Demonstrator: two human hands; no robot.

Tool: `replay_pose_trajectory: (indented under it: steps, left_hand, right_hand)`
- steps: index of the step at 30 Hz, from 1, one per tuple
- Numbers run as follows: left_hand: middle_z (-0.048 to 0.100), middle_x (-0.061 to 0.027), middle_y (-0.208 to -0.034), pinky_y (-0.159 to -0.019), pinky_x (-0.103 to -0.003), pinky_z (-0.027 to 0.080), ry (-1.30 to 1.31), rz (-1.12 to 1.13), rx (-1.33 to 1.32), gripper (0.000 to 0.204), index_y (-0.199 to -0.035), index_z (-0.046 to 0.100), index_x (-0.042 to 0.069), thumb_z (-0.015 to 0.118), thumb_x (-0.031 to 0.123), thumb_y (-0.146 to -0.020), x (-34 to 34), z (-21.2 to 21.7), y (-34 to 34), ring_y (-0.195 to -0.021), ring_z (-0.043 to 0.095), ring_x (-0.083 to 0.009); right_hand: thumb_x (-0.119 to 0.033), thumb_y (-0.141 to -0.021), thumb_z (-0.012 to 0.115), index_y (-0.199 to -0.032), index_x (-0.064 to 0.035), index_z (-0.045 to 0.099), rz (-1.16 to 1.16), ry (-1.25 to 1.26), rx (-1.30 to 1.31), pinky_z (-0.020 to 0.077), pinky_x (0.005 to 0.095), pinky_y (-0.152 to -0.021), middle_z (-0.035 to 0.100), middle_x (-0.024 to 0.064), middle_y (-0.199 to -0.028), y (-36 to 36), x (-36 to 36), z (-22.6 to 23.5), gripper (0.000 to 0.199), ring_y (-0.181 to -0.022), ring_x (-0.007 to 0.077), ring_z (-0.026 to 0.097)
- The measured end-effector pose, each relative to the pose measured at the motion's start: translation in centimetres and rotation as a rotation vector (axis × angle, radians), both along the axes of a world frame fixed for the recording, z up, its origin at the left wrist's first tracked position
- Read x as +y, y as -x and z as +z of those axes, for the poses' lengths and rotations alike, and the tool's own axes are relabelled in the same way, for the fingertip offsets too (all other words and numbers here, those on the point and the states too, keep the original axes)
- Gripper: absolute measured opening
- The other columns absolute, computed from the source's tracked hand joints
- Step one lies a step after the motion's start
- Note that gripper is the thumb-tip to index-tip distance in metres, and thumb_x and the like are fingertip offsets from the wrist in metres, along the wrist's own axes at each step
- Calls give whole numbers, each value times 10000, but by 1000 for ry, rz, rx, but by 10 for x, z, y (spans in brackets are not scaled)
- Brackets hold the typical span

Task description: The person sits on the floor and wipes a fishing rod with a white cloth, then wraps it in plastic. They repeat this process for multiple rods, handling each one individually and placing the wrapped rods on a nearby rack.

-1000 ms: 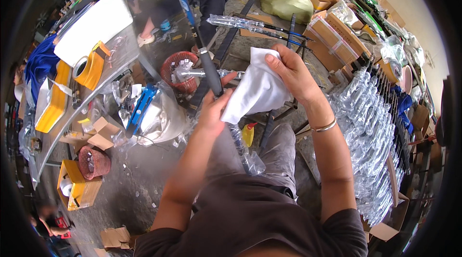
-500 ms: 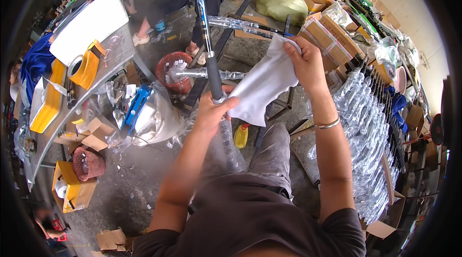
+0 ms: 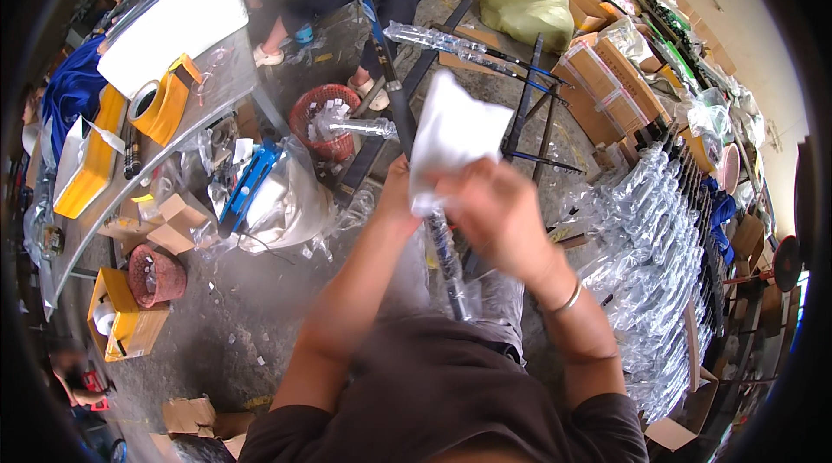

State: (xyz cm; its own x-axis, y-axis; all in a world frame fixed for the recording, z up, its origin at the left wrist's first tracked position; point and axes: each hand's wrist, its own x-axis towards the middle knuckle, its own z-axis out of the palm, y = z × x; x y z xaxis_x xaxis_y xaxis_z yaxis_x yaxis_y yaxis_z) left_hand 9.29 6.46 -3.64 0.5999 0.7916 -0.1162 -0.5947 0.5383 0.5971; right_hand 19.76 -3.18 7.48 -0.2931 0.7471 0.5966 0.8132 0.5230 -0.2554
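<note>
A long dark fishing rod (image 3: 404, 123) slants up and away in front of me, with clear plastic wrap (image 3: 449, 268) around its lower part. My left hand (image 3: 399, 199) is closed around the rod just below its dark grip. A white cloth (image 3: 459, 129) lies bunched against the rod's right side and hides part of it. My right hand (image 3: 498, 216) presses the cloth's lower end to the rod, close beside the left hand. Motion blurs the right fingers, and the cloth partly covers the left fingertips.
Plastic-wrapped rods (image 3: 641, 264) lean in a row at right. A rack (image 3: 524, 99) stands ahead, holding more wrapped rods. At left are a table (image 3: 186, 138) with tape rolls, a red basket (image 3: 322, 121) and a white sack (image 3: 290, 203). Another person (image 3: 394, 12) sits ahead.
My right hand has swung left and down, bringing the cloth from stretched out at the right to bunched against the rod. The left hand stays on the rod, slightly to the right.
</note>
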Motion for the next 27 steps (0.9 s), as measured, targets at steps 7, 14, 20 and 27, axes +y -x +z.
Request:
replay_pose_trajectory:
  steps: [7,14,20,27]
  left_hand:
    - [651,-61,-1038,-745,-337,561,207,-134,-165,288,-1155,591,85,574,193,-888,3,21,23,-873,660,-194]
    - [659,-38,-1021,-718,-295,554,-50,-98,-10,340,-1161,586,74,641,77,-825,-2,8,24,-851,660,-146]
    - [653,-61,-1023,-720,-293,548,-126,-87,32,376,-1206,548,49,625,70,-839,-3,16,29,-854,656,-154]
    - [647,-63,-930,-579,-265,516,-187,-30,166,346,-1181,527,27,613,75,-848,-6,20,32,-816,639,-142]
  right_hand:
    - [-231,-756,748,-986,-33,601,-45,387,410,490,309,-740,648,79,-998,-8,-42,-52,337,-859,204,607]
    - [-256,-796,739,-1377,-30,339,-81,499,1174,455,343,-892,532,128,-1174,-32,-8,-84,741,-1113,236,514]
    - [-104,-716,777,-1361,-83,412,-27,514,820,459,334,-892,517,113,-1258,-30,7,-51,741,-1106,209,505]
    - [-78,-839,651,-1122,3,598,-83,629,727,481,281,-736,644,73,-890,-40,-2,-41,299,-811,119,578]
